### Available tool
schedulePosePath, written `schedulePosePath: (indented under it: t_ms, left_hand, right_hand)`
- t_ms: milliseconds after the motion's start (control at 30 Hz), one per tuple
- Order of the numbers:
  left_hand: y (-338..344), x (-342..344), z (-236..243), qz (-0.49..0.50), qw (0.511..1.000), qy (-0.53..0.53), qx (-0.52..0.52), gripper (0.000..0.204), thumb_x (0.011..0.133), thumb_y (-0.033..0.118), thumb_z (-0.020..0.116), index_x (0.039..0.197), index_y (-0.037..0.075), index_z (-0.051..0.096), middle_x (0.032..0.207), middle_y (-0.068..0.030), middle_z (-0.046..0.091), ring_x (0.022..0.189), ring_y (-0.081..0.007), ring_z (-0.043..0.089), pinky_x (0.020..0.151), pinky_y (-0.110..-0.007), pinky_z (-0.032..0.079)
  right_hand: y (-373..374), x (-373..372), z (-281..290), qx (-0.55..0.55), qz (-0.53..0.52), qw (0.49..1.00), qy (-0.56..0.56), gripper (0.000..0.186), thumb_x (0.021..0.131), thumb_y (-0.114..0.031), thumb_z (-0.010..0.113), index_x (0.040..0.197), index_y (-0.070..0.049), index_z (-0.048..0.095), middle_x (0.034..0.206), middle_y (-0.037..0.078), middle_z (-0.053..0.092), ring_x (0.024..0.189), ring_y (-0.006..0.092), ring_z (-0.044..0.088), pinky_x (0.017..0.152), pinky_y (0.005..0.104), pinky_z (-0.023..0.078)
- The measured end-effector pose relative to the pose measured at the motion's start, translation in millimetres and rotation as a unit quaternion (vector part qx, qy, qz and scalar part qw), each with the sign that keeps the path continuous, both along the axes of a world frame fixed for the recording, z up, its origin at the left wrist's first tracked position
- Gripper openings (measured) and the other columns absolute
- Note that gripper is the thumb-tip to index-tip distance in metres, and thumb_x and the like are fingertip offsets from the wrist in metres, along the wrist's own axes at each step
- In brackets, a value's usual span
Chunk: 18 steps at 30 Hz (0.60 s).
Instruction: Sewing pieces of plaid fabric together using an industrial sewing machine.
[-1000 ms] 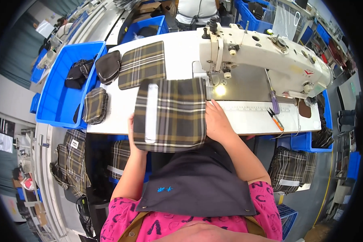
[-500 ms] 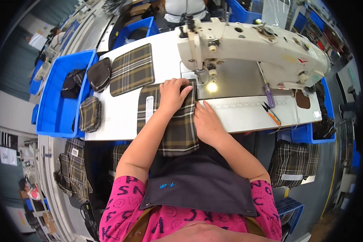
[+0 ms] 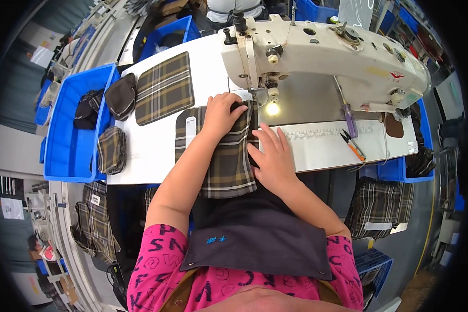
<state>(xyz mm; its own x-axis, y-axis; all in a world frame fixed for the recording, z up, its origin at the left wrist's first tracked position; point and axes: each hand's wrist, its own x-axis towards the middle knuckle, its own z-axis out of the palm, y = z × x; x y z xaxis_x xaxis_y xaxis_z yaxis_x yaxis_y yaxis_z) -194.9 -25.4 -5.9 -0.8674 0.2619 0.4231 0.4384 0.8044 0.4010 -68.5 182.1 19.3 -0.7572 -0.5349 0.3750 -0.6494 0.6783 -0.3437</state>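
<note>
Straight to the action: left hand (image 3: pixel 221 117) laid over one plaid panel (image 3: pixel 229 174), fingers bent close together, thumb held out, impossible to tell whether pinching or only pressing. Right hand (image 3: pixel 273 161) at the same panel's right edge, fingers spread well apart, touching the dark border. Two bare hands, then, on a single piece of woven check in olive, black and white, one pale strip (image 3: pixel 191 130) down its left part. Lying on the white worktop (image 3: pixel 151 161), lower end hanging over the front edge, upper right corner just beside the needle area of one sewing machine (image 3: pixel 317 52), all smooth cream-white metal.

Now counting along to the left: one more flat panel (image 3: pixel 164 86), rounded at the corners; one dark pouch (image 3: pixel 121 96), soft and bulging; one plaid stack (image 3: pixel 112 151), several layers thick. Beyond those, one deep blue plastic bin (image 3: pixel 70 156) with black cloth pieces (image 3: pixel 88 109) inside.

Over to the right: one screwdriver (image 3: pixel 350 122), purple-handled, slim in the shaft; one pair of snips (image 3: pixel 356 151), orange-handled; one flat ruler strip (image 3: pixel 317 132); one brown patch (image 3: pixel 394 126), round-cornered and matt.
</note>
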Motion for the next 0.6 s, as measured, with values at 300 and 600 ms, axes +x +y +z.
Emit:
schedulePosePath:
  t_ms: [300, 600]
  left_hand:
    - [4.7, -3.0, 11.3, -0.025, 0.998, -0.05, -0.002, 0.015, 0.095, 0.024, 0.072, 0.099, 0.011, 0.072, 0.095, -0.0046, 0.072, 0.096, -0.0281, 0.065, 0.089, -0.043, 0.041]
    - [14.5, -8.4, 24.6, -0.012, 0.995, -0.095, -0.03, 0.014, 0.091, 0.026, 0.075, 0.09, 0.012, 0.072, 0.086, -0.0013, 0.073, 0.086, -0.0257, 0.068, 0.093, -0.047, 0.04]
  right_hand:
    - [2.6, -4.3, -13.7, -0.016, 0.07, 0.997, 0.026, 0.03, 0.074, -0.013, 0.077, 0.102, -0.003, 0.07, 0.135, 0.009, 0.061, 0.144, 0.0272, 0.046, 0.122, 0.0547, 0.032]
    - [6.1, -5.1, -11.2, -0.008, 0.075, 0.997, 0.018, 0.029, 0.07, -0.014, 0.079, 0.095, -0.003, 0.07, 0.136, 0.013, 0.064, 0.137, 0.0277, 0.054, 0.121, 0.0532, 0.034]
